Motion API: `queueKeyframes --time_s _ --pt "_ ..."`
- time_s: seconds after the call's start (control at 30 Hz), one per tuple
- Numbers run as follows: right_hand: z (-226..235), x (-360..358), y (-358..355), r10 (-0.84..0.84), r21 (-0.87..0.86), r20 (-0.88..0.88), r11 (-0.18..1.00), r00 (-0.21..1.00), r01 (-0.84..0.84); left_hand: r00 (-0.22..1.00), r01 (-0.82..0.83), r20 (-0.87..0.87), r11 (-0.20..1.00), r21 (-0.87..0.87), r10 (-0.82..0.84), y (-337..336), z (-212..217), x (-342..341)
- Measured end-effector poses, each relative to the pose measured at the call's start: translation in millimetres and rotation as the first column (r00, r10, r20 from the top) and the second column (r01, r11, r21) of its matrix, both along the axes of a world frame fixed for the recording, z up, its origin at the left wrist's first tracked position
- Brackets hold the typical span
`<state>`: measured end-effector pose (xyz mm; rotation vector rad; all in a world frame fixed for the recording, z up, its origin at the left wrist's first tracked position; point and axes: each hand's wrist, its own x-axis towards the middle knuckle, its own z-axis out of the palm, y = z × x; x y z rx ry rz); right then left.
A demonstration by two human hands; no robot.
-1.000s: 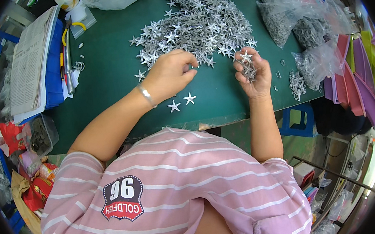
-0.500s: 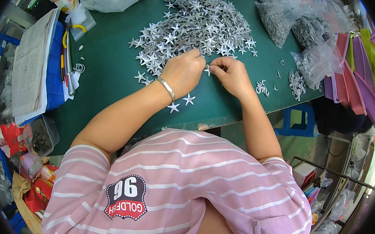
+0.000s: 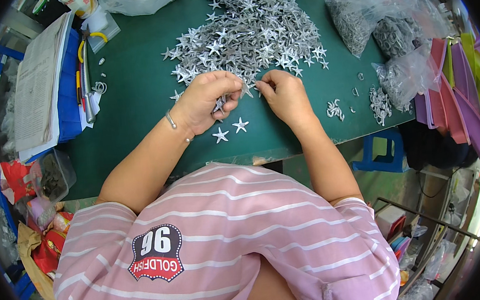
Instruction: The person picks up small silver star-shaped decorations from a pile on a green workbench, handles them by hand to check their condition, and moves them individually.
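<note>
A big heap of small silver metal stars (image 3: pixel 247 32) lies on the green table (image 3: pixel 139 107). My left hand (image 3: pixel 207 98) is closed around a bunch of stars and pinches one silver star (image 3: pixel 244 88) at its fingertips. Close beside it, my right hand (image 3: pixel 285 94) has its fingertips pinched together at that same star. Two loose stars (image 3: pixel 230 130) lie on the table just below my hands. A little pile of small silver rings (image 3: pixel 334 109) sits to the right of my right hand.
Clear plastic bags of silver parts (image 3: pixel 390 34) crowd the right end of the table. A stack of papers on a blue folder (image 3: pixel 40 82) lies at the left, with pens beside it. A blue stool (image 3: pixel 383 154) stands under the table's right edge.
My right hand has come in from the right, away from the small rings, and now meets my left hand. My left hand has shifted slightly up toward the star heap.
</note>
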<state>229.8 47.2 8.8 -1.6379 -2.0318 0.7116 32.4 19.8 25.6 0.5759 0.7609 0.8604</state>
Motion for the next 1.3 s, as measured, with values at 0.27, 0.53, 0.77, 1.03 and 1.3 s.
queueKeyframes --time_s 0.27,0.53,0.77,1.03,1.3 --pt "11.8 -0.6 -3.5 -0.250 -0.397 -0.736 0.912 0.629 -0.103 0.925 -0.138 0.295 0.934 -0.328 0.240 -10.3 4.4 -8.7" --pt "37.9 -68.5 -28.3 0.503 0.617 -0.214 0.734 0.837 -0.284 0.594 0.120 0.785 0.946 -0.301 0.175 -10.2 -39.4 3.7" --pt "50.8 -71.6 -38.8 0.540 0.684 -0.236 0.683 0.808 -0.257 0.765 -0.050 0.555 0.888 -0.456 0.328 -18.4 -29.1 -2.8" --pt "20.4 -26.0 -50.7 0.237 0.545 -0.380 0.838 0.894 0.009 0.662 -0.211 0.653 0.927 -0.310 0.369 47.7 60.1 -43.0" --pt "-6.6 -7.1 -65.3 0.116 0.521 -0.319 0.851 0.940 0.072 0.750 -0.655 -0.157 0.755 -0.038 0.643 172.2 117.3 -91.8"
